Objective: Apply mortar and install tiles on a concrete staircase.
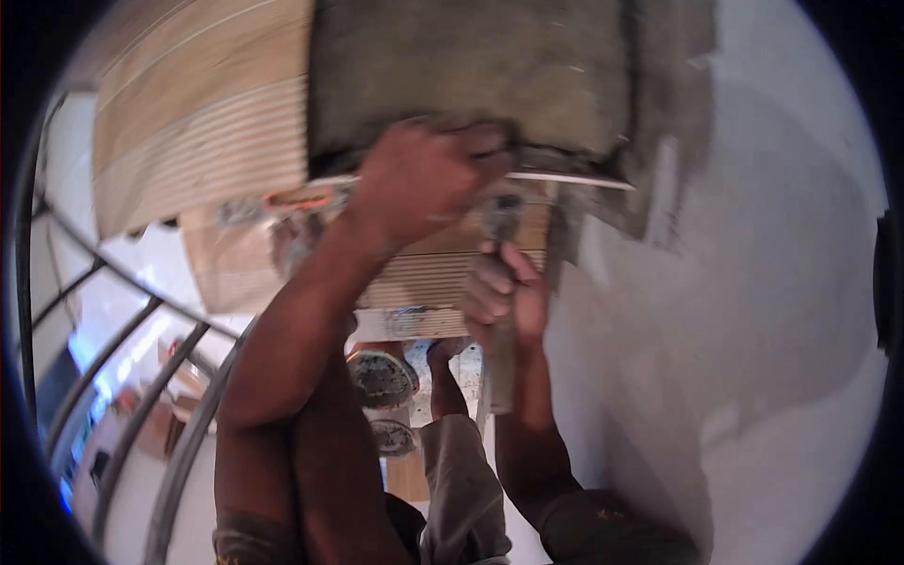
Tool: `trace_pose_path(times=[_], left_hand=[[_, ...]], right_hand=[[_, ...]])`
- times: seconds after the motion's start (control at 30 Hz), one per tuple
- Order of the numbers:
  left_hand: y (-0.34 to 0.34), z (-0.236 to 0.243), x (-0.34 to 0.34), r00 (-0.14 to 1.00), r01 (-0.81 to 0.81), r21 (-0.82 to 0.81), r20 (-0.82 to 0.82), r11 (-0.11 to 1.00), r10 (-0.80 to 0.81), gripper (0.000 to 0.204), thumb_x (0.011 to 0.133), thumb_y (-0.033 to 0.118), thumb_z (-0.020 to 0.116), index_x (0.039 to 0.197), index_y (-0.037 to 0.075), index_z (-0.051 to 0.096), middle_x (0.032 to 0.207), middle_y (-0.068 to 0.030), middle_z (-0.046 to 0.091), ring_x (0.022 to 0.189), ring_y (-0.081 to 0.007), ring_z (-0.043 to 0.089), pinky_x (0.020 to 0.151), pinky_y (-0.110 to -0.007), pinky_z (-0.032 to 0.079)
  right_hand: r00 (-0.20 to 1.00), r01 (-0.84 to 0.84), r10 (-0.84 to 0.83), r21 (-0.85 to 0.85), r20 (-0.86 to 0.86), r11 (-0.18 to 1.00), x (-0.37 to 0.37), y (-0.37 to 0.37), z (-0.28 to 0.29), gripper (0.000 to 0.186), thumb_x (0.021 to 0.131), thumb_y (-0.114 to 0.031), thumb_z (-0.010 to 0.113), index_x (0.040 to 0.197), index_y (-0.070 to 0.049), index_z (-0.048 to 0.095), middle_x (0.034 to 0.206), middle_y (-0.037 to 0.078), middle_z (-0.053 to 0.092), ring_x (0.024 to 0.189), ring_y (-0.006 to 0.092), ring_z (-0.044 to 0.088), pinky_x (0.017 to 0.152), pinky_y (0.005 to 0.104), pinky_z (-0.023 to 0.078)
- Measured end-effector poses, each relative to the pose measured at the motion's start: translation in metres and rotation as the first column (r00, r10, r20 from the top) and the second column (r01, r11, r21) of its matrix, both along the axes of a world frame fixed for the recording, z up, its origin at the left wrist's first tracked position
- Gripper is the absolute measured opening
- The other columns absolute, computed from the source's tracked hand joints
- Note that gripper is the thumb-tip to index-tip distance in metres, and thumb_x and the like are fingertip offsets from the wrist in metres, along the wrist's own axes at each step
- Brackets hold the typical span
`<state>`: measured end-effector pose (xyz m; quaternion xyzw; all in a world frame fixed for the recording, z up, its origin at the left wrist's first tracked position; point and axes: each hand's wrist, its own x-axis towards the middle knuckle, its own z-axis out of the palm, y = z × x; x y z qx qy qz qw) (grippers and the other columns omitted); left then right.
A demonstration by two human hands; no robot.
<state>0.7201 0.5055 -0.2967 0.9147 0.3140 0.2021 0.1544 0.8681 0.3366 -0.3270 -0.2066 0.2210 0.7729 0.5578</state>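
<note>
My left hand point(428, 179) is closed at the front edge of a step coated with grey mortar point(471, 75). Its fingers are blurred, and whatever they hold is hidden. A thin pale strip point(574, 179) runs along that edge on both sides of the hand. Just below and to the right, my right hand point(508, 292) grips a hand tool with a long, wood-coloured handle point(502, 377). The tool's greyish upper end point(506, 212) points up toward the step edge; blur hides its exact kind.
Wood-look grooved tiles point(207, 169) cover the left side and lower steps. An orange-handled tool point(299, 199) lies on the step below. Round mortar-smeared containers point(381, 377) stand further down. Dark metal railing point(132, 353) curves along the left; a white wall point(753, 282) rises at right.
</note>
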Motion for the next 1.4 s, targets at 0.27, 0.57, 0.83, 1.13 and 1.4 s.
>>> trace_pose_path(times=[0.27,0.57,0.83,1.13,1.4], left_hand=[[0.001,0.014,0.011,0.999,-0.017,-0.079,0.048,0.997,0.021,0.024,0.081,0.033,0.079,0.095,0.014,0.074,0.085,0.0001,0.063,0.077,-0.0205,0.064,0.063,-0.038,0.055],[0.001,0.012,0.010,0.998,0.002,-0.074,0.062,0.997,0.003,0.027,0.079,0.031,0.082,0.097,0.012,0.075,0.086,-0.0013,0.067,0.076,-0.0231,0.067,0.062,-0.038,0.055],[-0.004,-0.002,0.003,1.000,-0.027,0.048,0.000,0.998,0.027,0.030,0.088,0.045,0.067,0.093,0.016,0.073,0.095,-0.0014,0.067,0.087,-0.0221,0.071,0.067,-0.038,0.058],[-0.005,0.000,0.004,0.998,-0.056,0.072,0.042,0.996,0.053,0.011,0.082,0.026,0.069,0.083,0.015,0.070,0.090,0.0003,0.064,0.094,-0.0193,0.070,0.073,-0.035,0.058],[-0.020,-0.003,0.011,0.985,-0.154,0.081,0.091,0.985,0.147,0.011,0.080,0.027,0.069,0.083,0.016,0.070,0.090,0.0015,0.062,0.089,-0.0173,0.064,0.077,-0.035,0.053]], right_hand=[[0.993,0.103,-0.095,-0.110,0.077,0.989,0.001,-0.010,0.001,0.031,0.109,-0.031,0.044,0.109,-0.008,0.065,0.066,-0.003,0.050,0.051,0.0118,0.051,0.046,0.0282,0.045],[0.996,0.088,-0.087,-0.072,0.028,0.993,0.002,-0.008,0.002,0.029,0.109,-0.029,0.046,0.110,-0.006,0.064,0.066,-0.003,0.049,0.051,0.0122,0.051,0.046,0.0292,0.045],[0.997,0.011,-0.011,-0.001,-0.077,1.000,-0.007,0.007,0.004,0.033,0.110,-0.027,0.043,0.117,0.000,0.061,0.070,0.000,0.050,0.054,0.0134,0.050,0.052,0.0314,0.046],[0.998,-0.068,0.068,-0.016,-0.019,0.998,-0.013,-0.002,0.005,0.033,0.110,-0.026,0.041,0.119,0.000,0.059,0.071,0.000,0.050,0.055,0.0119,0.050,0.050,0.0290,0.043],[0.996,-0.040,0.039,-0.010,-0.078,0.999,-0.013,0.007,0.007,0.032,0.110,-0.023,0.039,0.119,0.001,0.058,0.072,0.000,0.050,0.056,0.0120,0.050,0.052,0.0296,0.044]])
